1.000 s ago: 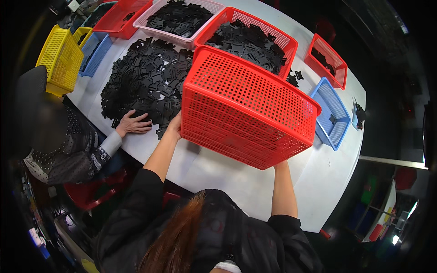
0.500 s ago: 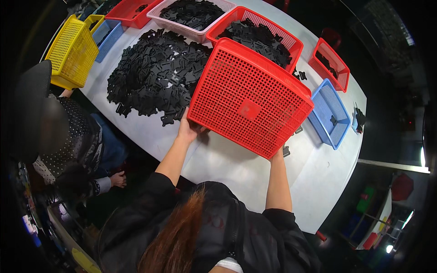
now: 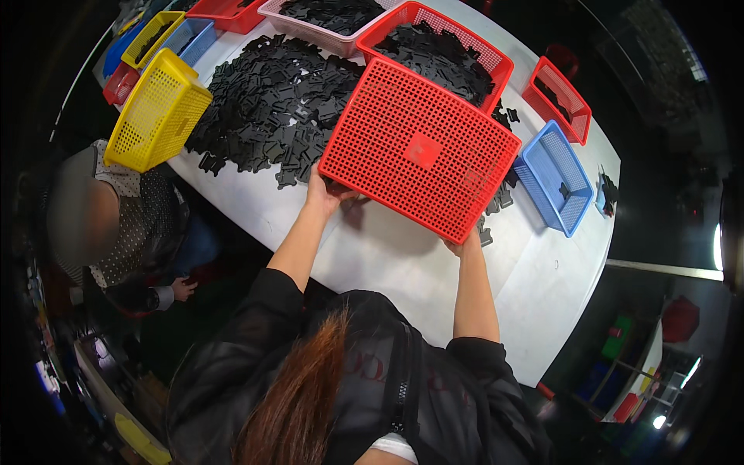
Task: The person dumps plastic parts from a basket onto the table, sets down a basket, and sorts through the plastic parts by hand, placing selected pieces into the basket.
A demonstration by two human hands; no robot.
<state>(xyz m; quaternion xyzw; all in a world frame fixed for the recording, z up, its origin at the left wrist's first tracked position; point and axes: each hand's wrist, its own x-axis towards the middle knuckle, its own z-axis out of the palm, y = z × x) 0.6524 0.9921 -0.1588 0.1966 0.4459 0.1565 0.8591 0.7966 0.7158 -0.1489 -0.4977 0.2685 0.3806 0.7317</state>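
Observation:
A red perforated plastic basket [image 3: 418,147] is tipped up over the white table [image 3: 380,263], its grid underside facing me. My left hand [image 3: 325,192] grips its lower left corner, with the fingers partly hidden beneath. My right hand [image 3: 465,245] has hold of the lower right corner, fingers mostly behind it. Left of the basket spreads a big heap of flat black plastic pieces [image 3: 267,108]. More black pieces [image 3: 500,200] show past its right edge. The inside of the tipped basket is turned away from me and hidden.
Behind stand a red basket [image 3: 504,74] full of black pieces and a pale pink basket [image 3: 341,46], also filled. A blue basket [image 3: 570,213] and a smaller red basket [image 3: 583,128] stand at right. At left, another person [image 3: 139,209] sits near a tilted yellow basket [image 3: 155,116].
The red basket has tipped further, its underside facing me more squarely. More black pieces show at its right. The yellow basket has shifted right, toward the heap, and the person beside it has turned.

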